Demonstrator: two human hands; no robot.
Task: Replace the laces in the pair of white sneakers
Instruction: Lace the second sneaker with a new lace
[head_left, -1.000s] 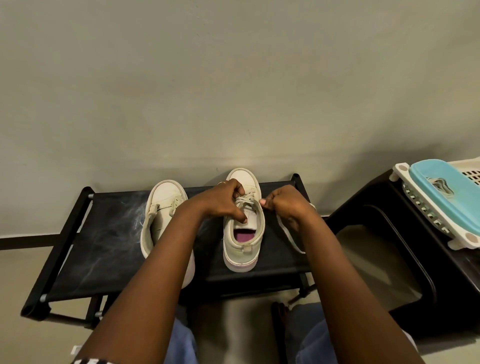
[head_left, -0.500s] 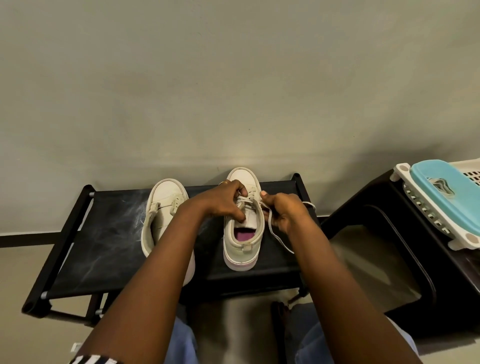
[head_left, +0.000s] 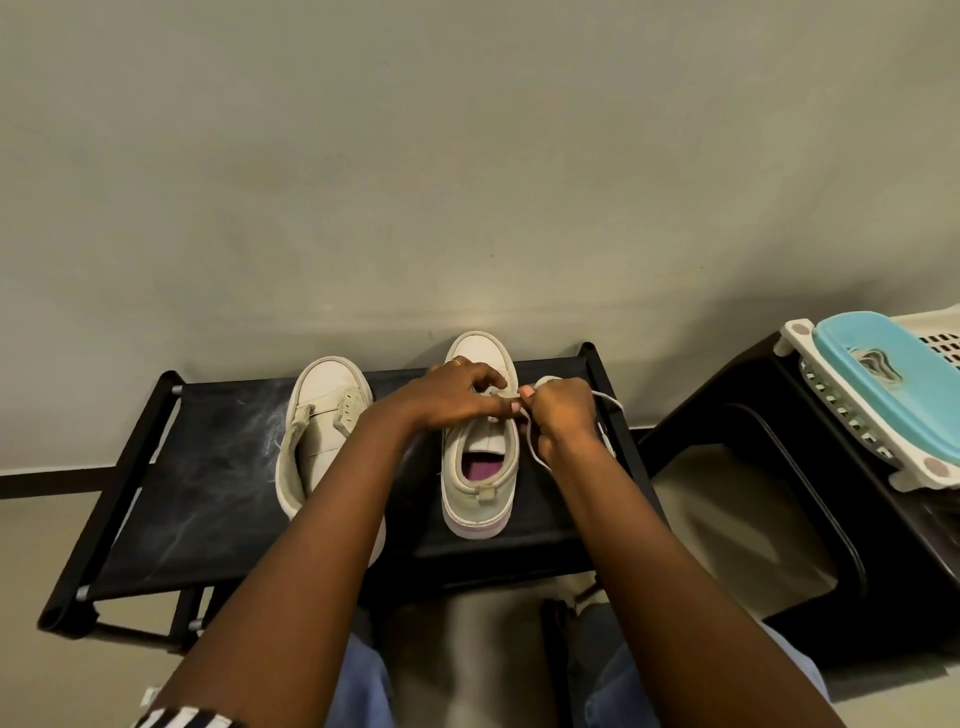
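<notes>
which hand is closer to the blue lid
Right. The right hand holds the lace at the right edge of the sneaker, toward the lid; the left hand grips the middle of the sneaker, farther from the lid.

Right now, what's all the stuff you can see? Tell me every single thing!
shoe rack: one, black, against the wall
left sneaker: one, white, on the rack
right sneaker: one, white, purple insole, mid-rack
lace: one, white, trailing from the right sneaker
stool: one, black, right of the rack
basket: one, white, blue lid, on the stool
ring: one, gold, left finger
left grip: pinches lace at the eyelets
right grip: pinches lace
</notes>
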